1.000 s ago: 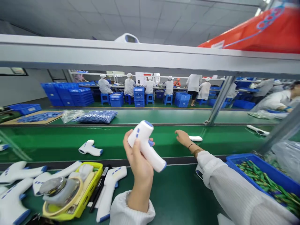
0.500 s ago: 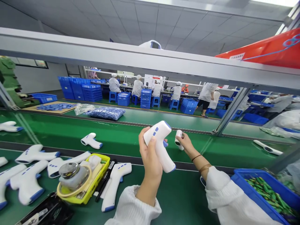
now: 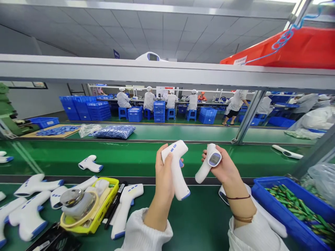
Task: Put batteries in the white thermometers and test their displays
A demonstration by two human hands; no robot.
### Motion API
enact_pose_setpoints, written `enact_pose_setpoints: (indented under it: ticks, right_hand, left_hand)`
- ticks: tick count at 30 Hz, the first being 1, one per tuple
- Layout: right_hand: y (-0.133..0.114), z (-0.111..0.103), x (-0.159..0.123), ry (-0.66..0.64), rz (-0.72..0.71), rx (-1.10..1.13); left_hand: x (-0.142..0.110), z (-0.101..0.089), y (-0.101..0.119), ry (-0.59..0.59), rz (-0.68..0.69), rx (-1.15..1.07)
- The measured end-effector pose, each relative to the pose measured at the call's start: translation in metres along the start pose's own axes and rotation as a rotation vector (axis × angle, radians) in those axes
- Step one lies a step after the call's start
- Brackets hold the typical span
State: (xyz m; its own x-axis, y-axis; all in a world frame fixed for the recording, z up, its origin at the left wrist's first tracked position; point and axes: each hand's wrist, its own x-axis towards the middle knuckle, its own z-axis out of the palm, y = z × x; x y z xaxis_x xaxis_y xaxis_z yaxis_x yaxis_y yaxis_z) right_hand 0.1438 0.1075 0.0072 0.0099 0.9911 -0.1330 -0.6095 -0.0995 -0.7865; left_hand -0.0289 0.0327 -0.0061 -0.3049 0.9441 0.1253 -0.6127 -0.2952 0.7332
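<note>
My left hand [image 3: 164,176] is closed round a white infrared thermometer [image 3: 178,174] with blue buttons and a blue trigger, its handle pointing down. To the right, my right hand [image 3: 226,165] grips a second white thermometer [image 3: 203,171], whose small grey display faces me. Both are held up in front of the green conveyor belt [image 3: 146,164], a little apart from each other. Beneath my right forearm, another thermometer [image 3: 269,218] lies on the bench, partly hidden. One more thermometer [image 3: 125,209] rests left of my left wrist.
Several thermometers [image 3: 28,216] lie at the left beside a yellow tray [image 3: 96,223] holding a dispenser bottle [image 3: 78,204]. At the right stands a blue bin [image 3: 261,195] of green parts. A metal shelf beam [image 3: 157,75] crosses above, with a red bin [image 3: 300,48] on it.
My right hand has brought its thermometer from over the belt nearer to me and turned the display into view. My left hand keeps its thermometer at about the same place. The view has shifted slightly.
</note>
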Motion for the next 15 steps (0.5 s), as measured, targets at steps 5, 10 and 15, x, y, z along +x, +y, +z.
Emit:
enact_pose_setpoints:
  ticks: [5, 10, 15]
  right_hand:
    - [-0.003, -0.007, -0.002, -0.049, -0.076, 0.062]
    - [-0.002, -0.014, -0.004, -0.172, -0.239, -0.102]
    - [-0.002, -0.019, -0.004, -0.235, -0.297, -0.263]
  left_hand:
    - [-0.005, -0.004, 0.003, -0.065, 0.115, 0.584]
    - [0.004, -0.015, -0.015, -0.059, 0.264, 0.918]
    - [0.033, -0.043, -0.046, -0.040, 0.013, 0.793]
